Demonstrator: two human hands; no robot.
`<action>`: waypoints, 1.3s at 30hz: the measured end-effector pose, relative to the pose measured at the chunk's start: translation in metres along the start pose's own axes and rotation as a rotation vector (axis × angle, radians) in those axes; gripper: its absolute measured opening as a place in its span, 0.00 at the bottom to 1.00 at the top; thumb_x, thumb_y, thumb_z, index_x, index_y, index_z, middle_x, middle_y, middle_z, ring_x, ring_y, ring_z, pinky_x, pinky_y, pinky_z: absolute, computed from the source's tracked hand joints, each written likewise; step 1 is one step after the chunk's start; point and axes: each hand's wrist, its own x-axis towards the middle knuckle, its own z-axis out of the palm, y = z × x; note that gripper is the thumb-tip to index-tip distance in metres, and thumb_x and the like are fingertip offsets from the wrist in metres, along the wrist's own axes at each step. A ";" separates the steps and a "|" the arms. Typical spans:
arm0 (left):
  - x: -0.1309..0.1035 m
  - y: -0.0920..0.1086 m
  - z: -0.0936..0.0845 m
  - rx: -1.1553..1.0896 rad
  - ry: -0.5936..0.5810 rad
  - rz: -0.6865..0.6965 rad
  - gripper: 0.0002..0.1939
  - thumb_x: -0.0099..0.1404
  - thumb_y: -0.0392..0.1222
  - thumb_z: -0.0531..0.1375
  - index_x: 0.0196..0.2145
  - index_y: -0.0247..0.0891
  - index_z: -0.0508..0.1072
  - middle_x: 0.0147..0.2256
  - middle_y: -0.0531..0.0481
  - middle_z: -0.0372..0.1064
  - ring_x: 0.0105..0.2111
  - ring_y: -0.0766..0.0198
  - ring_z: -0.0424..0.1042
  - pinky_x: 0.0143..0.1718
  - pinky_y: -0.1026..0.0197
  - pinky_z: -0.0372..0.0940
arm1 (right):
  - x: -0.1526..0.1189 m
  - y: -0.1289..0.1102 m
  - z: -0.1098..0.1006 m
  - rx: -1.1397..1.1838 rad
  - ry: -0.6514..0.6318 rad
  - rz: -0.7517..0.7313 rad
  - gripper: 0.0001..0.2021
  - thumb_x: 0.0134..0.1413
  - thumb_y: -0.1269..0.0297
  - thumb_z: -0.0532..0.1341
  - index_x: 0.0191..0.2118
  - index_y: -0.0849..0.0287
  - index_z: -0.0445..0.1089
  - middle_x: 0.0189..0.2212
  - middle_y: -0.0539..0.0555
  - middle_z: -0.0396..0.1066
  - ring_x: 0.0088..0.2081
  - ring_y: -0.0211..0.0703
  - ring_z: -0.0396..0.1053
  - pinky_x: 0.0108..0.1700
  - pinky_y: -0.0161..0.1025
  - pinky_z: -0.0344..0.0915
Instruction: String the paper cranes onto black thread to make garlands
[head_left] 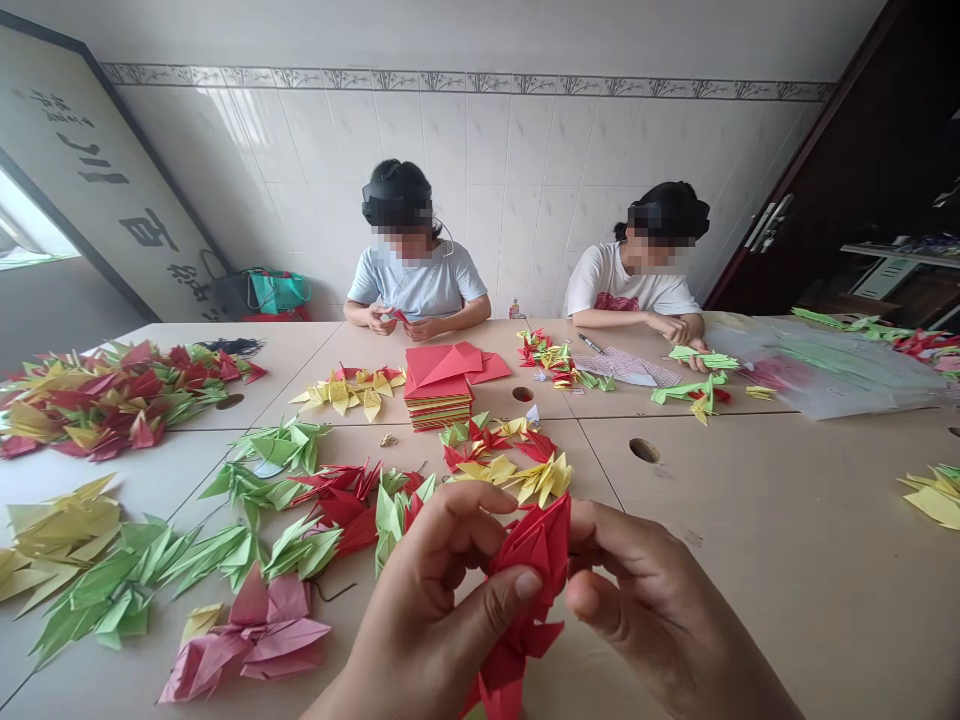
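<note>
Close in front of me, a stack of red folded-paper origami pieces [536,545] is gripped in my left hand [450,600]. The left thumb presses on its front and the fingers curl around behind. At the right edge of the red origami, my right hand [652,600] has its forefinger against the paper, while its thumb stands apart from the finger. A pink origami piece [251,640] lies left of my hands. Beyond it are green origami pieces [225,550] and red ones [349,510]. Yellow origami pieces [544,480] lie just behind my fingers.
A stack of red and yellow paper [439,395] stands mid-table. At the far left rises a mixed origami heap [112,395]. Across the table [750,520] sit two people, one holding red paper, one handling green pieces. A clear plastic sheet [840,370] lies right, past a round hole [644,451].
</note>
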 end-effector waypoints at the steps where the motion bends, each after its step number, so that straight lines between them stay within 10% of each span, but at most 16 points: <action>1: 0.000 0.000 0.000 0.022 0.002 0.024 0.11 0.62 0.39 0.63 0.42 0.44 0.67 0.27 0.57 0.67 0.25 0.73 0.70 0.25 0.73 0.66 | 0.000 0.002 0.001 0.005 0.005 0.014 0.16 0.58 0.48 0.58 0.32 0.58 0.65 0.29 0.51 0.67 0.30 0.39 0.64 0.32 0.35 0.63; 12: 0.002 -0.001 -0.012 -0.039 -0.231 0.053 0.26 0.63 0.52 0.60 0.56 0.49 0.59 0.42 0.46 0.68 0.40 0.61 0.70 0.39 0.62 0.68 | 0.005 0.021 0.007 0.189 0.388 -0.088 0.12 0.59 0.55 0.59 0.28 0.56 0.66 0.22 0.47 0.62 0.23 0.36 0.57 0.25 0.32 0.59; 17: 0.001 -0.002 -0.011 0.288 -0.256 -0.048 0.42 0.51 0.48 0.70 0.60 0.54 0.56 0.53 0.45 0.65 0.47 0.54 0.69 0.49 0.55 0.65 | 0.003 0.027 0.003 0.253 0.461 -0.035 0.13 0.57 0.52 0.60 0.29 0.56 0.68 0.21 0.48 0.62 0.22 0.37 0.57 0.23 0.34 0.59; 25: 0.011 0.003 -0.005 0.546 -0.302 -0.032 0.17 0.56 0.30 0.64 0.43 0.42 0.69 0.39 0.50 0.72 0.38 0.60 0.71 0.42 0.62 0.66 | 0.004 0.022 0.000 0.243 0.607 -0.085 0.15 0.54 0.51 0.63 0.25 0.56 0.67 0.18 0.48 0.60 0.21 0.36 0.55 0.20 0.32 0.56; 39: 0.010 0.005 0.003 0.710 -0.123 0.201 0.14 0.53 0.26 0.62 0.35 0.39 0.65 0.31 0.56 0.69 0.29 0.70 0.67 0.30 0.70 0.62 | -0.003 0.008 0.007 0.003 0.679 -0.205 0.14 0.55 0.56 0.63 0.23 0.56 0.68 0.18 0.47 0.64 0.21 0.34 0.59 0.21 0.29 0.60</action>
